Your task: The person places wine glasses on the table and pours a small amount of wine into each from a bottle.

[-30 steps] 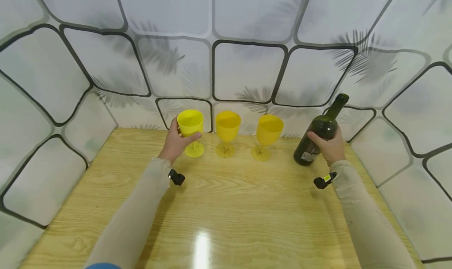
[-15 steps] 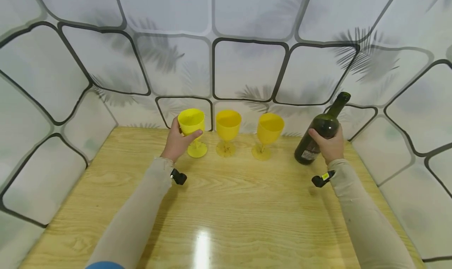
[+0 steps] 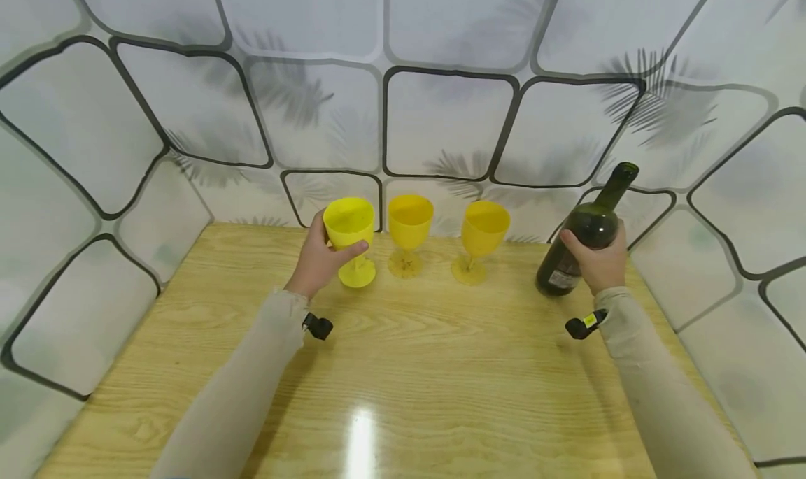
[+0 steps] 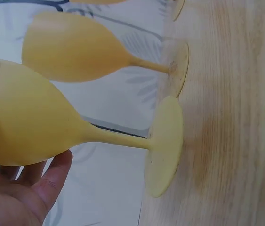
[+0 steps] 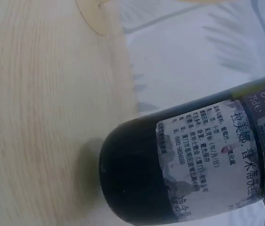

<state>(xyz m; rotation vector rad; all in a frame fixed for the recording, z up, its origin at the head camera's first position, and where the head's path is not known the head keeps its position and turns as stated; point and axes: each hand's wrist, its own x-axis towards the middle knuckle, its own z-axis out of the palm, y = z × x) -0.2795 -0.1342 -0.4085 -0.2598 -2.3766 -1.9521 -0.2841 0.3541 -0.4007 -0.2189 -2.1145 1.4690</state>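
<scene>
In the head view my left hand (image 3: 317,261) grips the bowl of the leftmost yellow goblet (image 3: 350,234), thumb across its front. The left wrist view shows the goblet's round foot (image 4: 164,147) seemingly just off the tabletop, with a soft shadow beside it. My right hand (image 3: 603,261) is wrapped round a dark green wine bottle (image 3: 590,226), which has no cork in view and leans right. Its white back label (image 5: 212,160) fills much of the right wrist view. A shadow lies by the bottle's base; whether it touches the wood I cannot tell.
Two more yellow goblets, a middle one (image 3: 411,222) and a right one (image 3: 485,229), stand between my hands near the back edge. The wooden table (image 3: 415,367) meets a patterned wall covering (image 3: 447,126) behind and on both sides.
The held goblet has shifted slightly right and toward me, closer to the middle goblet. The bottle has moved a little right with my right hand. Both grips stay the same.
</scene>
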